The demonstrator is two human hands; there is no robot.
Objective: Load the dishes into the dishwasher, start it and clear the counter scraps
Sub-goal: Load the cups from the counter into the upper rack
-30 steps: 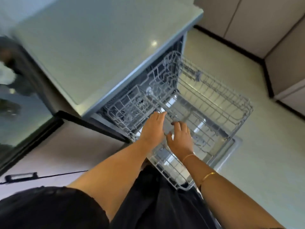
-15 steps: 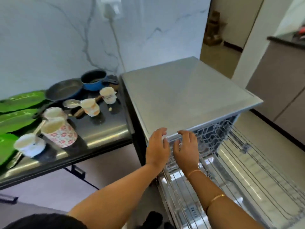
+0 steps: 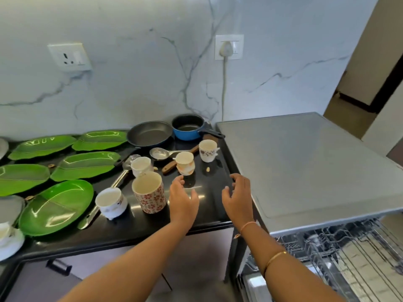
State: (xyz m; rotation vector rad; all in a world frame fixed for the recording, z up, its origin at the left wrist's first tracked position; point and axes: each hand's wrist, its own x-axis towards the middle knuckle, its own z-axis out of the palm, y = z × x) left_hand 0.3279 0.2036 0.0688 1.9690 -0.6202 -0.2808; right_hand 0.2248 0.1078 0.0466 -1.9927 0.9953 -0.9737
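1. My counter [image 3: 209, 203] is black, polished and glossy, with bright highlights on it.
2. The wall [image 3: 130, 83] is smooth and marble-looking, white with grey veins and a soft sheen.
3. The green plates [image 3: 56, 205] look like plastic and are very glossy.
4. The frying pan [image 3: 149, 134] is dark and matt inside. The saucepan [image 3: 188, 132] is glossy blue outside with a dark lining.
5. The floral mug [image 3: 150, 198] looks like glazed ceramic, smooth and shiny.
6. The spoon [image 3: 161, 153] is bright polished metal. The wooden handle [image 3: 170, 165] beside it is brown and dull.
7. The dishwasher top [image 3: 305, 166] is grey, smooth and matt. The rack [image 3: 349, 258] is thin wire with a pale grey coating.
8. The bangle [image 3: 274, 257] on my right forearm is shiny gold-coloured metal.
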